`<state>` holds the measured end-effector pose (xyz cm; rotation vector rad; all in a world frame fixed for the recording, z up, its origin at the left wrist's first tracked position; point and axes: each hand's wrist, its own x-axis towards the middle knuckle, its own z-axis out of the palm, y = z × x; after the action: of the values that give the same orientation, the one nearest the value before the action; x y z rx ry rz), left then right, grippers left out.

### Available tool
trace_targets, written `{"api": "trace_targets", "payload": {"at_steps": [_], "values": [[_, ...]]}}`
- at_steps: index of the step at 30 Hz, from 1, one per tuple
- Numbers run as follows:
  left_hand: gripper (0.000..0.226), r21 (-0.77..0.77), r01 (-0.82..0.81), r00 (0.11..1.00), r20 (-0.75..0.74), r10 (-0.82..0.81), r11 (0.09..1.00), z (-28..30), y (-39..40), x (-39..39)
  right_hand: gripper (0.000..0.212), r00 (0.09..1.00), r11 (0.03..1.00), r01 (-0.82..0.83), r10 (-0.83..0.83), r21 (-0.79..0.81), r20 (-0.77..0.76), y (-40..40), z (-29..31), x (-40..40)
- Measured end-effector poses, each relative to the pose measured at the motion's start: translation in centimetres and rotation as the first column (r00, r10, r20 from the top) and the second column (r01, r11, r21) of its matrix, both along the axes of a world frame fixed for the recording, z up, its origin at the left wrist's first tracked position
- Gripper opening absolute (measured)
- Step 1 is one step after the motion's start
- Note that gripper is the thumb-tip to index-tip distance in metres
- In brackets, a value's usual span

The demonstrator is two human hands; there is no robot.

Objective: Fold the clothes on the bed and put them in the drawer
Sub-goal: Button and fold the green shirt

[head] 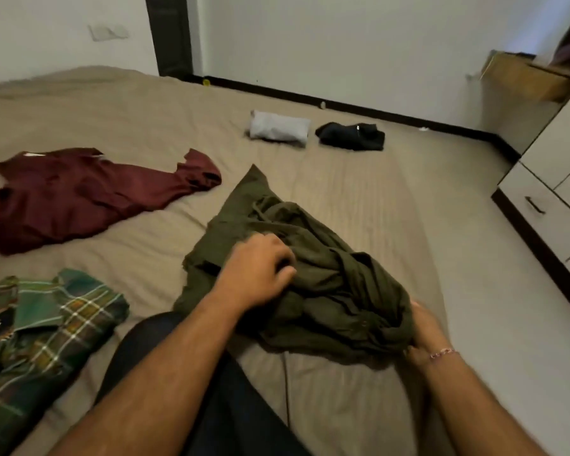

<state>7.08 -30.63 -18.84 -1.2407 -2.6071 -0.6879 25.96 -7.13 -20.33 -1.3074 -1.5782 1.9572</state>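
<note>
There is a single view, from a wide-angle camera worn on the person's head, looking forward and steeply down across the wide bed with the taupe cotton sheet (129, 126). It sits close above both forearms, which enter from 6 o'clock. The white plaster wall with dark skirting (343, 44) closes the frame from 11 to 1 o'clock; the white wooden drawer unit (553, 205) bends along the edge at 3 o'clock, its lines curved by the lens.

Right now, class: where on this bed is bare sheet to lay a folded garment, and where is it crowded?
Free: bare sheet between the olive garment and the folded grey and black pieces. Crowded: the left, with the maroon shirt and plaid shirt.
</note>
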Motion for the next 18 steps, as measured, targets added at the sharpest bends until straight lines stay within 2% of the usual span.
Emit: {"api": "trace_targets", "payload": {"at_steps": [1, 2, 4, 6, 7, 8, 9, 11, 13, 15, 16, 17, 18], "values": [[0.042, -0.003, -0.167, 0.986, -0.007, 0.167, 0.986, -0.2, -0.6, -1.1, 0.024, 0.998, 0.997, 0.056, -0.056, -0.044, -0.011, 0.2, 0.2, 0.9], [0.054, -0.013, -0.323, 0.945, 0.045, 0.323, 0.946, -1.0, -1.2, -2.2, 0.021, 0.997, 0.996, 0.082, -0.081, -0.046, 0.008, 0.5, 0.3, 1.4], [0.085, -0.081, -0.502, 0.808, 0.311, 0.5, 0.861, -2.5, -2.0, -4.2, 0.02, 0.988, 0.989, 0.143, -0.146, 0.045, 0.051, 1.4, 0.6, 1.3], [0.115, -0.125, -0.548, 0.638, 0.577, 0.51, 0.827, -4.2, -1.9, -5.7, 0.02, 0.975, 0.948, 0.182, -0.208, 0.263, 0.076, 2.0, 0.9, 0.1], [0.122, -0.152, -0.554, 0.591, 0.621, 0.515, 0.818, -5.0, -1.6, -6.0, 0.02, 0.969, 0.882, 0.154, -0.224, 0.446, 0.109, 1.6, 1.6, -0.5], [0.12, -0.172, -0.567, 0.579, 0.612, 0.539, 0.805, -5.7, -1.2, -6.1, 0.024, 0.968, 0.771, 0.096, -0.219, 0.629, 0.121, 1.0, 2.4, -1.2], [0.108, -0.163, -0.573, 0.598, 0.587, 0.546, 0.803, -6.0, -0.6, -5.8, 0.028, 0.973, 0.639, 0.039, -0.201, 0.768, 0.117, 0.0, 3.2, -1.8], [0.067, -0.058, -0.546, 0.692, 0.532, 0.488, 0.836, -5.6, 0.6, -5.0, 0.034, 0.995, 0.407, -0.057, -0.051, 0.912, 0.085, -3.2, 4.5, -2.9], [0.041, 0.079, -0.483, 0.79, 0.469, 0.395, 0.872, -4.5, 1.5, -3.8, 0.04, 0.966, 0.268, -0.201, 0.214, 0.942, 0.145, -6.6, 4.8, -4.1], [0.034, 0.239, -0.401, 0.857, 0.438, 0.27, 0.884, -2.4, 2.1, -1.4, 0.055, 0.89, 0.121, -0.363, 0.338, 0.924, 0.306, -8.8, 3.7, -4.9], [0.033, 0.332, -0.34, 0.886, 0.428, 0.181, 0.88, -1.1, 2.2, 0.0, 0.066, 0.854, 0.064, -0.431, 0.351, 0.9, 0.384, -9.4, 3.0, -5.3], [0.032, 0.414, -0.272, 0.909, 0.407, 0.091, 0.869, -0.1, 1.9, 1.6, 0.077, 0.823, 0.048, -0.49, 0.356, 0.87, 0.444, -9.8, 2.3, -5.5], [0.032, 0.467, -0.206, 0.926, 0.376, 0.018, 0.86, 0.6, 1.5, 3.1, 0.086, 0.799, 0.074, -0.536, 0.367, 0.841, 0.477, -10.1, 1.8, -5.6]]}}
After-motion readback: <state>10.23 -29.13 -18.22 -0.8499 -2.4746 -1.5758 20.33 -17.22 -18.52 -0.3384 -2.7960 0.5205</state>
